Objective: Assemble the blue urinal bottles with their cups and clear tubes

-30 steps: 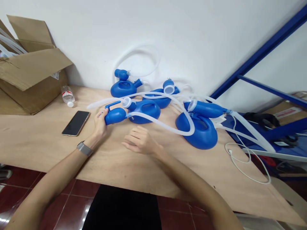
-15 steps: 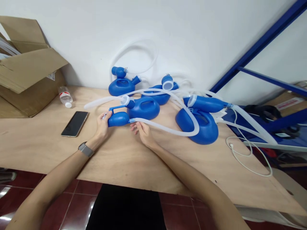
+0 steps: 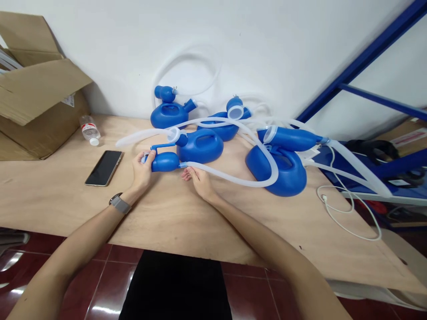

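My left hand (image 3: 143, 168) is closed around the capped end of a blue plastic urinal receiver (image 3: 166, 162), which has a slim handle along its top. A translucent white hose (image 3: 227, 177) joins the receiver's right end at a metal clip. There my right hand (image 3: 199, 180) has its fingers curled, thumb against the hose just past the clip. Behind the receiver lies a blue urinal bottle (image 3: 200, 146) with a moulded handle and a white-ringed mouth. The same hose loops right, over another blue bottle (image 3: 290, 175), and back across the bottles.
More blue bottles (image 3: 168, 116) with hoses stand along the wall. At the left are a phone (image 3: 104, 168), a clear plastic bottle (image 3: 89, 130) and an open cardboard box (image 3: 43, 120). A white cable (image 3: 350, 211) trails near a blue metal rack (image 3: 333, 100) at the right.
My right hand's fingers have drawn closer together at the hose by the clip. My left hand keeps its hold on the receiver. The whole view has shifted slightly.
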`<control>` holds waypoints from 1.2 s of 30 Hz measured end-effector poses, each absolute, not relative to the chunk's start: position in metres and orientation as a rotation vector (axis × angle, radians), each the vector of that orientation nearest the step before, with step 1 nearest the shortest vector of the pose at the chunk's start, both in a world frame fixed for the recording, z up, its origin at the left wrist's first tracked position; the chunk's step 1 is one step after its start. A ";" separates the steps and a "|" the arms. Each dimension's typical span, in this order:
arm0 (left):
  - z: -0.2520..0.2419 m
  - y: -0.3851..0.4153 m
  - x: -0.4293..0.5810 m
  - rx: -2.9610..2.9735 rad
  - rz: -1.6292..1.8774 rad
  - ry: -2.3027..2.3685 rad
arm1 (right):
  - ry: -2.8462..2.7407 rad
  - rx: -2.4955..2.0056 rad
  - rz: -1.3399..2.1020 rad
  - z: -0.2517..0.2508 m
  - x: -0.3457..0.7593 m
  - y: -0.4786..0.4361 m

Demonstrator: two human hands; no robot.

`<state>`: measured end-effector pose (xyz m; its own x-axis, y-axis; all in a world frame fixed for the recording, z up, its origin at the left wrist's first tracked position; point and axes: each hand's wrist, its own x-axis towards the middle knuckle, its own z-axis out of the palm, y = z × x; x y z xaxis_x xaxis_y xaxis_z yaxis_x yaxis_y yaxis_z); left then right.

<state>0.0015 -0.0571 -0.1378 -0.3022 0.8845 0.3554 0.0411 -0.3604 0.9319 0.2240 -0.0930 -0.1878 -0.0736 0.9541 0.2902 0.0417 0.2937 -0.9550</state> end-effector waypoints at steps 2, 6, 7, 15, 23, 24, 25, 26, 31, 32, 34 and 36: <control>-0.138 -0.063 0.002 1.481 1.772 1.274 | -1.401 -0.998 1.029 -0.187 0.223 -0.093; -0.143 -0.072 0.001 1.938 1.853 1.281 | -1.339 -0.981 1.130 -0.186 0.223 -0.091; -0.145 -0.073 0.001 2.043 1.869 1.253 | -1.327 -0.971 1.156 -0.186 0.224 -0.091; -0.154 -0.069 -0.017 2.788 1.817 0.808 | -1.317 -0.917 1.328 -0.188 0.231 -0.082; -0.150 -0.070 -0.015 2.815 1.868 0.701 | -1.211 -0.872 1.406 -0.187 0.233 -0.079; -0.150 -0.070 -0.014 2.771 1.868 0.745 | -1.208 -0.853 1.416 -0.187 0.233 -0.079; -0.150 -0.069 -0.014 2.734 1.856 0.800 | -1.204 -0.839 1.421 -0.187 0.233 -0.079; -0.151 -0.069 -0.014 2.704 1.837 0.857 | -1.203 -0.831 1.422 -0.186 0.233 -0.080; -0.156 -0.067 -0.014 2.574 1.805 0.984 | -1.225 -0.842 1.388 -0.186 0.233 -0.080; -0.157 -0.066 -0.013 2.539 1.820 0.980 | -1.230 -0.846 1.375 -0.185 0.233 -0.080; -0.158 -0.065 -0.012 2.488 1.846 0.962 | -1.232 -0.861 1.356 -0.185 0.233 -0.081; -0.157 -0.065 -0.011 2.476 1.856 0.962 | -1.225 -0.885 1.354 -0.184 0.232 -0.081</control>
